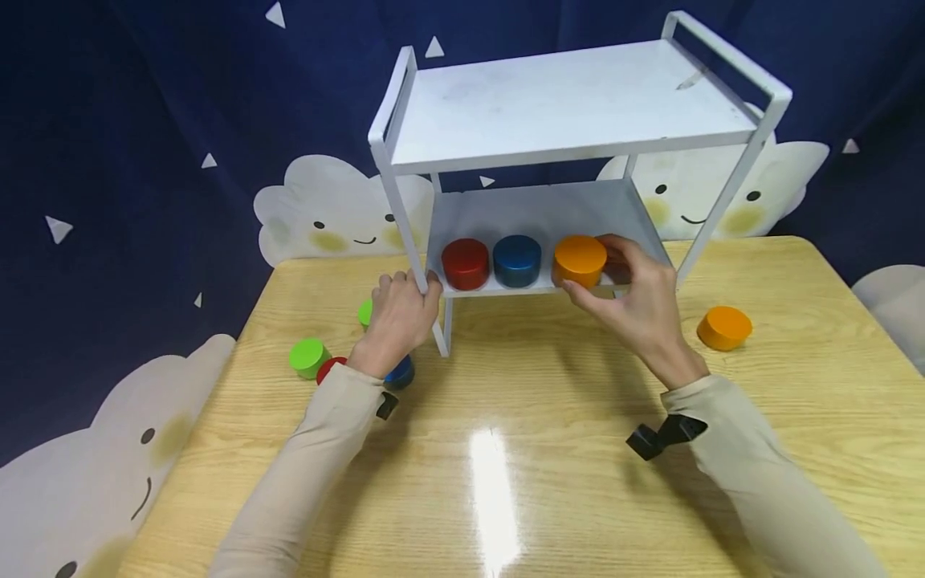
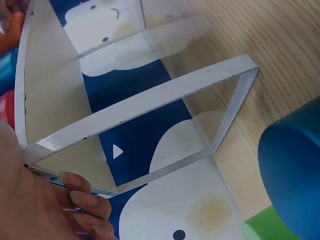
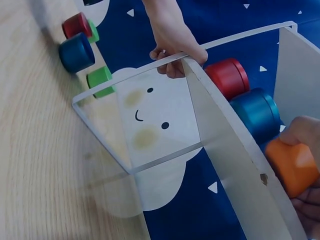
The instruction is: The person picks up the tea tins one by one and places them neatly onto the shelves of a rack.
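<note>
On the lower shelf of a white two-tier rack (image 1: 571,104), a red cylinder (image 1: 466,265), a blue cylinder (image 1: 516,262) and an orange cylinder (image 1: 580,261) stand in a row along the front edge. My right hand (image 1: 643,293) holds the orange cylinder between thumb and fingers at the row's right end. At the rack's left front post, my left hand (image 1: 405,313) grips the frame by the shelf corner; its fingers curl beneath the shelf edge in the left wrist view (image 2: 85,200).
Left of the rack, green cylinders (image 1: 309,357), a red one (image 1: 331,369) and a blue one (image 1: 400,373) lie on the wooden table (image 1: 564,482), partly behind my left arm. Another orange cylinder (image 1: 725,327) sits at the right. A dark blue curtain (image 1: 144,120) hangs behind.
</note>
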A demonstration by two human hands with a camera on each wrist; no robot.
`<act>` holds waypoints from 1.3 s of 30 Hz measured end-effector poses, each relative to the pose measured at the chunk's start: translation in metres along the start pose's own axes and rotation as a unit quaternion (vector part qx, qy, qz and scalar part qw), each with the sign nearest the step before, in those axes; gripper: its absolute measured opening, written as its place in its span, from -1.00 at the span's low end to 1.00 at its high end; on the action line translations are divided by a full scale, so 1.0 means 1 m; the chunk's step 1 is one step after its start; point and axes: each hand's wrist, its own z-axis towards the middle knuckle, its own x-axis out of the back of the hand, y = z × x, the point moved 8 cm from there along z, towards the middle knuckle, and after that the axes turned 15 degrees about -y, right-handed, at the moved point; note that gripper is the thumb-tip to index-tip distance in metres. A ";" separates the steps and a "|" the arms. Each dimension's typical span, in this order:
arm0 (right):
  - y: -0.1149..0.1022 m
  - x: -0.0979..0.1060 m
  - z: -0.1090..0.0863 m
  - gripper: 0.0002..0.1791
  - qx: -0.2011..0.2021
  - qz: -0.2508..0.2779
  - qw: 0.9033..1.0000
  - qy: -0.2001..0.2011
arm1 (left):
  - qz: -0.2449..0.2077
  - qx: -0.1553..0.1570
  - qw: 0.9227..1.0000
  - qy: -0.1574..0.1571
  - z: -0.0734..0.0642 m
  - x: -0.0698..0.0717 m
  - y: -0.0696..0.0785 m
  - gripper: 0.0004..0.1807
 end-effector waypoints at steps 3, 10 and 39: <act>0.001 -0.004 0.004 -0.38 0.002 0.013 1.000 -0.003 | -0.002 0.004 1.000 -0.003 0.000 -0.001 -0.001 -0.50; 0.004 -0.009 0.008 -0.40 -0.009 0.032 0.999 -0.005 | 0.003 0.008 1.000 -0.004 0.001 -0.002 -0.003 -0.48; 0.007 -0.009 0.010 -0.35 0.010 -0.044 0.999 0.016 | -0.009 0.005 1.000 -0.002 0.003 -0.002 -0.004 -0.50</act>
